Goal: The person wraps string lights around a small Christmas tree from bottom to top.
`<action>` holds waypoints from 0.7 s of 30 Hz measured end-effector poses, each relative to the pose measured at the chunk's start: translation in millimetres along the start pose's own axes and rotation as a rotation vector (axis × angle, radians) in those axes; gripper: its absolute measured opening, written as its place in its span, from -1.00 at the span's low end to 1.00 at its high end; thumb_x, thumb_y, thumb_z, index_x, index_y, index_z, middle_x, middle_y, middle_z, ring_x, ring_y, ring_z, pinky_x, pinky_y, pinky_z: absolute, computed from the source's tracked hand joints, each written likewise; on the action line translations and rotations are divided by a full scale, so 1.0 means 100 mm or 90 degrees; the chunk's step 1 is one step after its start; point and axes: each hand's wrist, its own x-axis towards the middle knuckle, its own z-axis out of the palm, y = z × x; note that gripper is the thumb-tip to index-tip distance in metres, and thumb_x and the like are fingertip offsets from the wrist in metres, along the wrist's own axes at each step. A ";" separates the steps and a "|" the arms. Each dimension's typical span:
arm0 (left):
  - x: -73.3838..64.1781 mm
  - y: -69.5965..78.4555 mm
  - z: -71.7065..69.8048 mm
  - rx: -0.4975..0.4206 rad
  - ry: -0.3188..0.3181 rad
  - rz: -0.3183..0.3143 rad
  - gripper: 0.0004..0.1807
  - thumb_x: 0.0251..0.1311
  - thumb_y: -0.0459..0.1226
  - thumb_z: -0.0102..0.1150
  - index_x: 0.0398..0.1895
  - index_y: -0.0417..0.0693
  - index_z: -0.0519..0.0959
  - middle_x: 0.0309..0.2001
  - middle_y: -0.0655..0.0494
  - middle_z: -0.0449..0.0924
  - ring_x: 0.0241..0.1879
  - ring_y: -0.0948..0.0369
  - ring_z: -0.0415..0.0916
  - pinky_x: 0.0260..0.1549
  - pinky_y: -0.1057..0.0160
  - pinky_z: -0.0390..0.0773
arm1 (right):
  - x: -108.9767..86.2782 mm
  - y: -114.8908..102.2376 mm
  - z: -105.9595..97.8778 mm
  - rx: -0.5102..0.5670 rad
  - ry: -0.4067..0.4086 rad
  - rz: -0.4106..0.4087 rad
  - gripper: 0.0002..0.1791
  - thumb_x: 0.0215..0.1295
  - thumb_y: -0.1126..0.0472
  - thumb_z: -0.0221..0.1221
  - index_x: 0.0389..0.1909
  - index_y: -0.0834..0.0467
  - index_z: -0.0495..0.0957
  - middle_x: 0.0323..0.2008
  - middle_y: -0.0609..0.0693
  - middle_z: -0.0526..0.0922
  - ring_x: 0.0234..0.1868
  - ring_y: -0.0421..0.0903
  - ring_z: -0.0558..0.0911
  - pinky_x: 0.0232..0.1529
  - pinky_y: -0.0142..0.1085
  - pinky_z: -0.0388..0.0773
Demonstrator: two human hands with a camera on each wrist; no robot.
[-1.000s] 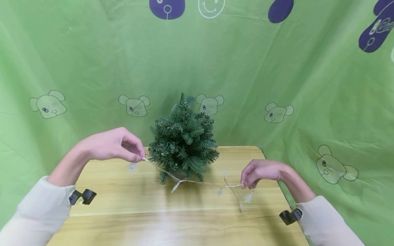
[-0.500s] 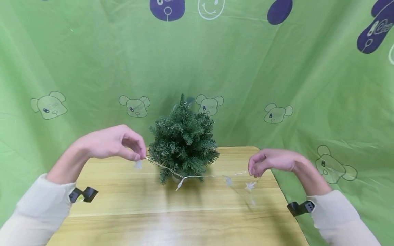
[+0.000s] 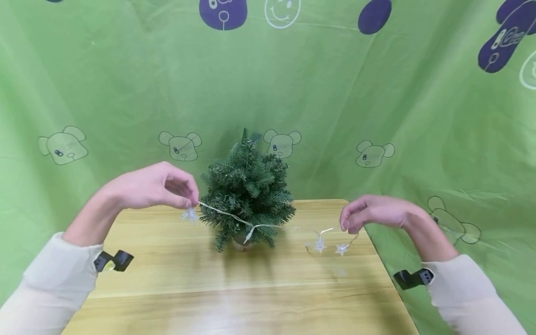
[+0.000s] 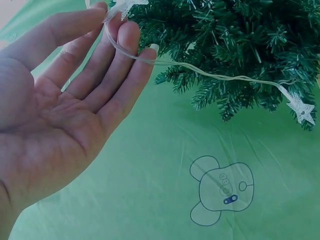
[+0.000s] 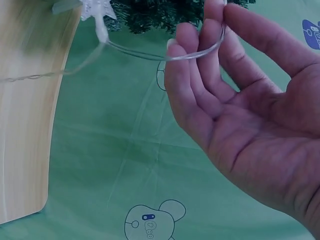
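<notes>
A string of star lights (image 3: 228, 214) stretches between both hands, passing in front of a small green Christmas tree (image 3: 247, 190) in the head view. My left hand (image 3: 161, 186) pinches the wire between thumb and fingertip at the tree's left, with one clear star hanging just below. At the tree's right, my right hand (image 3: 372, 214) pinches the other end of the span. Two star lights (image 3: 320, 244) dangle near its fingers. In the left wrist view, another star (image 4: 301, 111) hangs on the twisted wire before the branches. The right wrist view shows wire looping over my fingers (image 5: 182, 80).
The tree stands in a pale round base (image 3: 243, 243) toward the back of a light wooden table (image 3: 209, 288). Green cloth (image 3: 326, 83) with printed bear heads hangs behind and to the sides. Small black cameras (image 3: 114, 261) sit at both sleeve cuffs.
Both hands have risen while pinching the wire, and the right hand has also moved rightward. The wire's middle now crosses higher over the lower branches.
</notes>
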 end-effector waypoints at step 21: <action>0.17 0.12 0.15 -0.004 0.040 -0.003 -0.84 0.27 -0.29 0.31 -0.11 -0.06 0.66 -0.18 0.03 0.75 -0.12 0.10 0.70 0.01 0.18 0.69 | -0.12 0.02 -0.16 0.288 0.250 -0.138 -0.74 0.53 0.34 -0.08 -0.26 0.20 0.60 -0.29 -0.04 0.67 -0.23 -0.12 0.65 0.00 -0.31 0.65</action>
